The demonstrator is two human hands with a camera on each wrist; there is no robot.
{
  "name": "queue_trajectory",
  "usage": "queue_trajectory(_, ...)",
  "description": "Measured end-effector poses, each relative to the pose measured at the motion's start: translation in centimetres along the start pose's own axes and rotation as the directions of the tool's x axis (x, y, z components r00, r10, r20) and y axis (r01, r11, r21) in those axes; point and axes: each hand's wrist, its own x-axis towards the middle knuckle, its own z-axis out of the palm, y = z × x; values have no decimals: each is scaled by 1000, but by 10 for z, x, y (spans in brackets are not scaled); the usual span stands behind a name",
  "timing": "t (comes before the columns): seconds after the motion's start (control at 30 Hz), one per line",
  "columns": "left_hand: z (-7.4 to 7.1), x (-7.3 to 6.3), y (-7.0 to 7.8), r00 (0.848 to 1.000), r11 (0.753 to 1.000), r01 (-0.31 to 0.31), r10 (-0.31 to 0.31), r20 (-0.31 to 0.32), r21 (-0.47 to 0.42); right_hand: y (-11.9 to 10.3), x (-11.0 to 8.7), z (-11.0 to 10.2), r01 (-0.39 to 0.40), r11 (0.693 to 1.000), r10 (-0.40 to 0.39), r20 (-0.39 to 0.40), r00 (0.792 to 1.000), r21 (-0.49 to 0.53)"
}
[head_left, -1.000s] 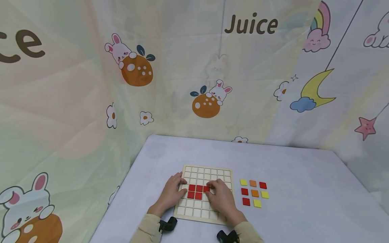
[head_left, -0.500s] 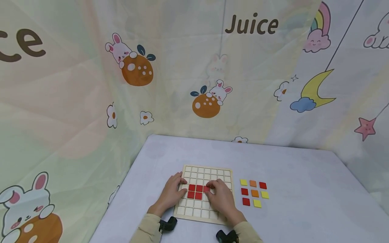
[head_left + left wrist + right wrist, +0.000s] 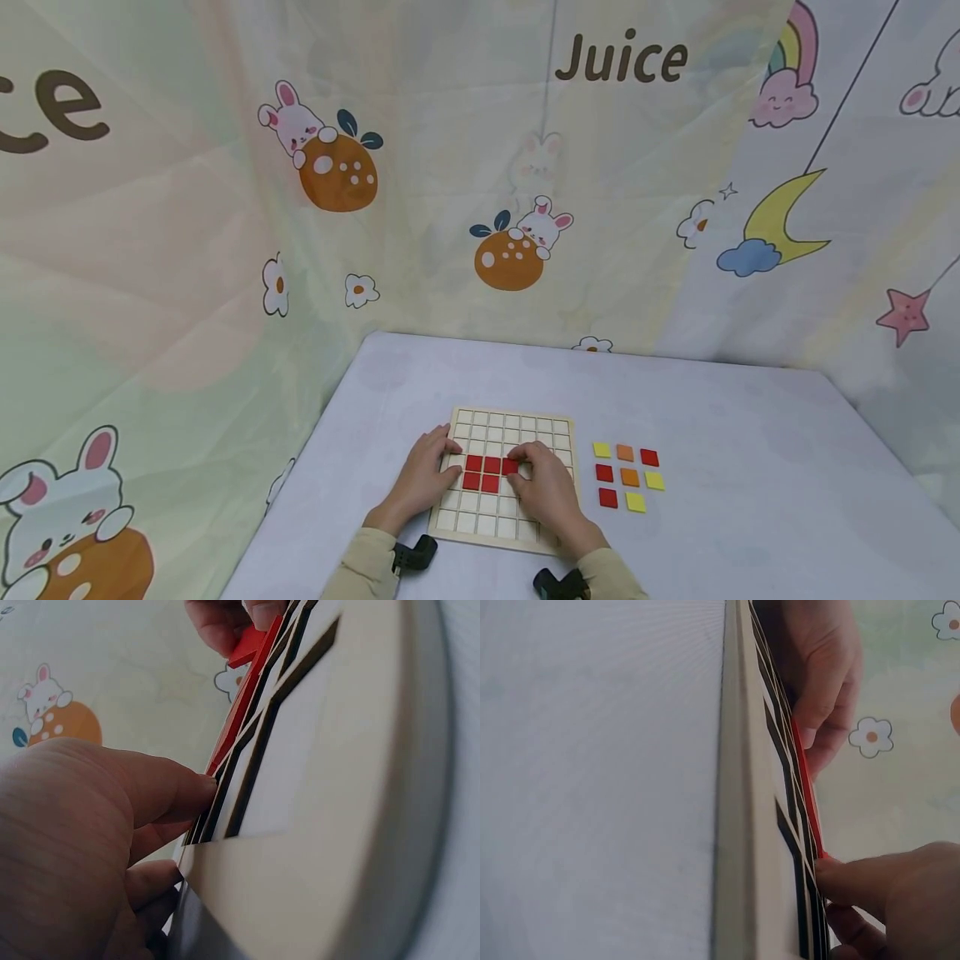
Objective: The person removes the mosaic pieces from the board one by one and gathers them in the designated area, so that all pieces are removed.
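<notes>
A wooden grid board [image 3: 475,526] lies flat on the table, with several red tiles [image 3: 482,472] set side by side near its middle. My right hand [image 3: 549,493] is over the board's right half. Its thumb and forefinger pinch a red tile [image 3: 510,467] at the right end of the upper red row. In the left wrist view this pinched tile [image 3: 245,646] stands tilted above the flat red ones. My left hand [image 3: 417,477] rests on the board's left edge, thumb and fingertips touching it. Its lower fingers are partly hidden in the left wrist view.
Right of the board lie loose tiles in loose rows: red tiles [image 3: 608,497], orange tiles [image 3: 629,477] and yellow tiles [image 3: 635,502]. A white cloth covers the table [image 3: 757,467]. Printed curtains [image 3: 435,167] hang behind and to the left.
Both hands stay in place. The red tile between the right fingertips shifts its tilt slightly, looking lighter half a second ago and darker now.
</notes>
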Motion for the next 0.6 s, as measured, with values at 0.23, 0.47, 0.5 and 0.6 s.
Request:
queue_trajectory(0.23, 0, 0, 0, 1000, 1000, 4, -4, -4, 6, 1, 1, 1, 22, 1000, -22, 12, 1000, -15)
queue_trajectory(0.47, 0, -1, 0, 1000, 1000, 9, -9, 1, 2, -1, -3, -3, -16, 1000, 16, 5, 1000, 9)
queue_trajectory(0.5, 0, -1, 0, 1000, 1000, 7, -7, 1, 2, -1, -4, -5, -19, 1000, 19, 5, 1000, 7)
queue_trajectory(0.6, -1, 0, 1, 1000, 1000, 4, -4, 3, 4, -1, -6, -10, -15, 1000, 15, 5, 1000, -3)
